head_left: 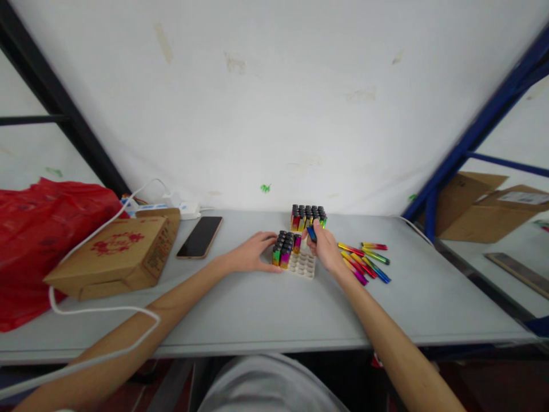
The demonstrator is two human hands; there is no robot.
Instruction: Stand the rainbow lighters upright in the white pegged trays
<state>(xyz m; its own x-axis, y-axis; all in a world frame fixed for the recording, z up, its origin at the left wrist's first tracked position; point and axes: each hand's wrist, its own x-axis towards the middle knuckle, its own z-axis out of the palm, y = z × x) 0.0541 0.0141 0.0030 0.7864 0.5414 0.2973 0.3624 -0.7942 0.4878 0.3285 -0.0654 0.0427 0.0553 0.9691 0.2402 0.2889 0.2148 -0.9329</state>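
Colourful lighters with black tops (283, 249) stand upright in the left part of a pale tray (302, 265) with round slots. My left hand (256, 253) rests at the tray's left side, thumb and fingers apart around the near lighters. Over the tray's right side, my right hand (325, 246) pinches a blue lighter (311, 233). Behind it stands a block of upright lighters (307, 216), partly hidden by that hand. Several loose lighters (364, 264) lie on the table to the right of my right hand.
A phone (200, 237) lies left of my left hand. Further left are a cardboard box (115, 252), a red bag (47, 229), a power strip (189, 210) and a white cable (107, 309). A wall rises behind the grey table (257, 320); open cartons (484, 209) stand beyond the blue frame.
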